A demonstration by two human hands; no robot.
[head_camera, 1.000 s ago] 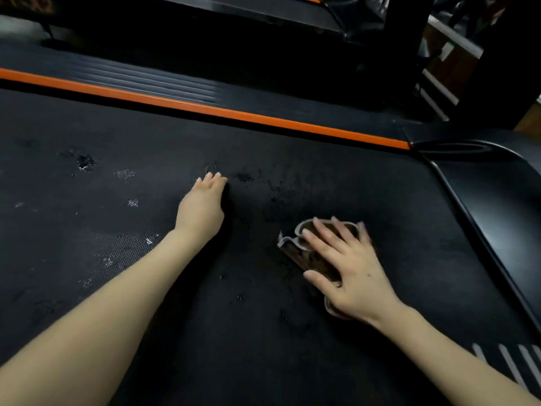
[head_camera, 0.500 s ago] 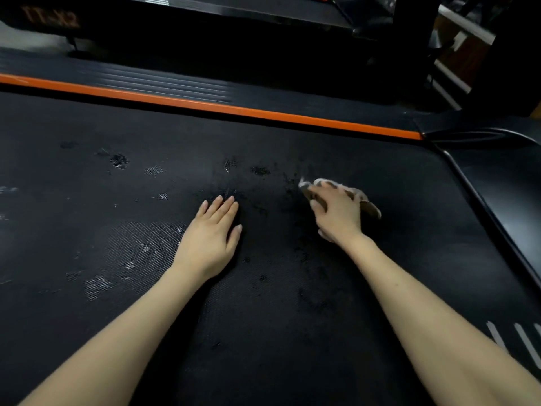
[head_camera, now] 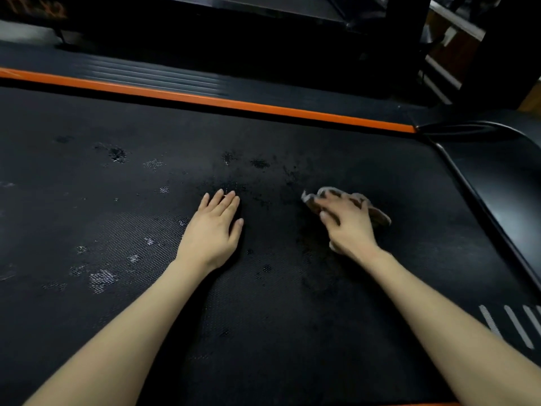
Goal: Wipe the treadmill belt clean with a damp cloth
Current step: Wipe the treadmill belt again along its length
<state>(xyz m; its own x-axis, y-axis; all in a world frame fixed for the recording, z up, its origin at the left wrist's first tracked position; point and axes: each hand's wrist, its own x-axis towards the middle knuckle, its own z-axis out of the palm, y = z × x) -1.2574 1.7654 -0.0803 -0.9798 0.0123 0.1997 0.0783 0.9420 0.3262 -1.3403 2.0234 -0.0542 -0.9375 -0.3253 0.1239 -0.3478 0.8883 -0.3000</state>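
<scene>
The black textured treadmill belt [head_camera: 292, 332] fills most of the view. Pale dusty patches [head_camera: 101, 278] lie on its left part and dark wet spots [head_camera: 259, 163] near the middle. My right hand [head_camera: 348, 224] presses flat on a small brownish cloth [head_camera: 379, 215] with pale edges, right of centre on the belt; the cloth shows past my fingers and the far side of my hand. My left hand [head_camera: 215, 232] rests palm down on the belt, fingers together, holding nothing, a hand's width to the left of the cloth.
An orange stripe [head_camera: 263, 108] runs along the belt's far edge beside a ribbed black side rail [head_camera: 146, 77]. A glossy black motor cover [head_camera: 503, 183] borders the belt on the right. White stripes [head_camera: 515, 323] mark the lower right. Another dark machine stands behind.
My right hand pushed the cloth away from me across the belt, then drew it slightly back and to the right. My left hand slid a little nearer to me.
</scene>
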